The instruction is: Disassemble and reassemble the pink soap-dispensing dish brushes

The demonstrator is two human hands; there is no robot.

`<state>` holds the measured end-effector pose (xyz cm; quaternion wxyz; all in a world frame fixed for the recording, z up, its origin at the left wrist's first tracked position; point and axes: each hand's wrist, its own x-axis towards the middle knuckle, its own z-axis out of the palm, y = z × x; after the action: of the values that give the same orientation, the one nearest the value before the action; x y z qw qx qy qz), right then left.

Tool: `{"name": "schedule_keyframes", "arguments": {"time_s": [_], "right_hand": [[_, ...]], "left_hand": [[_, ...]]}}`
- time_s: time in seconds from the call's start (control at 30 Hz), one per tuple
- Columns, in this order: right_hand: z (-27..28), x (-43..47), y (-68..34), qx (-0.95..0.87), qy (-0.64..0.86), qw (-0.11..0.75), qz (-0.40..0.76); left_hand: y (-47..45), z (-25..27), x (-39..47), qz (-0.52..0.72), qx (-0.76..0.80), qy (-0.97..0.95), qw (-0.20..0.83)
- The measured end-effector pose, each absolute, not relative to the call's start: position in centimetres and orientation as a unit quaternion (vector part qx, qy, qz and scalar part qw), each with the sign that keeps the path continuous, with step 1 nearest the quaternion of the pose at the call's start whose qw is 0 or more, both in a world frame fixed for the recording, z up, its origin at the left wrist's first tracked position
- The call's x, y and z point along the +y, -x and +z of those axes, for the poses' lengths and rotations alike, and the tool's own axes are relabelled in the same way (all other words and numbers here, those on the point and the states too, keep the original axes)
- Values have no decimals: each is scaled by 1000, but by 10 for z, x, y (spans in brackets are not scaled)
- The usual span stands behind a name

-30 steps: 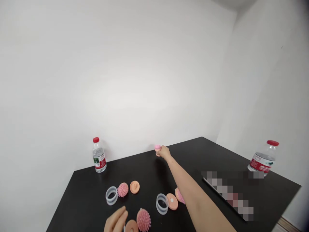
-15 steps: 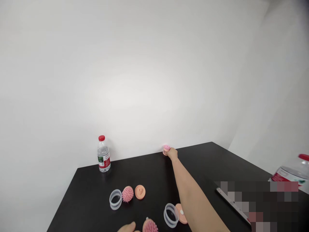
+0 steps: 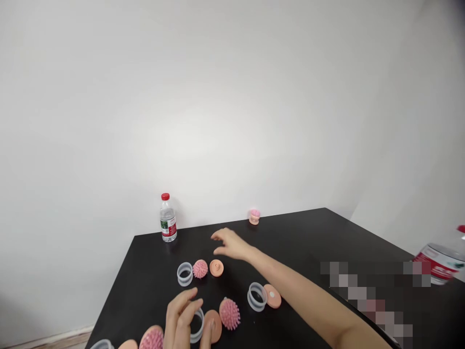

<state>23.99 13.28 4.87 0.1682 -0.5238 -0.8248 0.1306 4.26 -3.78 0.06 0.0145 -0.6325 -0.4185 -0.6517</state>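
My right hand hangs above the middle of the black table, fingers apart and holding nothing. Just below it lie a peach round cap, a pink bristle brush head and a translucent ring. In the foreground is my left hand, fingers spread over a second translucent ring. Its thumb overlaps a peach disc; whether it presses on it I cannot tell. Beside that disc rests another pink brush head. An assembled pink brush stands against the wall, apart from both hands.
A water bottle stands at the back left, another bottle at the right. Near my right forearm are a ring and a peach disc. More parts, including a brush head, lie at the bottom left. A pixelated patch covers the right side.
My right hand has let go of the brush by the wall and come back leftward and nearer. My left hand has risen further into view. The view has shifted slightly.
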Motion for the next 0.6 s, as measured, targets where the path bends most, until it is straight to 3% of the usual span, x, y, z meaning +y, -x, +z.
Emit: {"name": "schedule_keyframes", "arguments": {"time_s": [0.13,0.33,0.6], "right_hand": [[47,107,-178,-896,417,105,108],[31,107,-143,-893,446,-2,60],[60,99,-159,-892,452,19,19]], "left_hand": [[-30,3,-33,-648,-447,617,-10],[-19,6,-28,-661,-483,566,-101],[-15,6,-26,-712,-469,502,-141]]}}
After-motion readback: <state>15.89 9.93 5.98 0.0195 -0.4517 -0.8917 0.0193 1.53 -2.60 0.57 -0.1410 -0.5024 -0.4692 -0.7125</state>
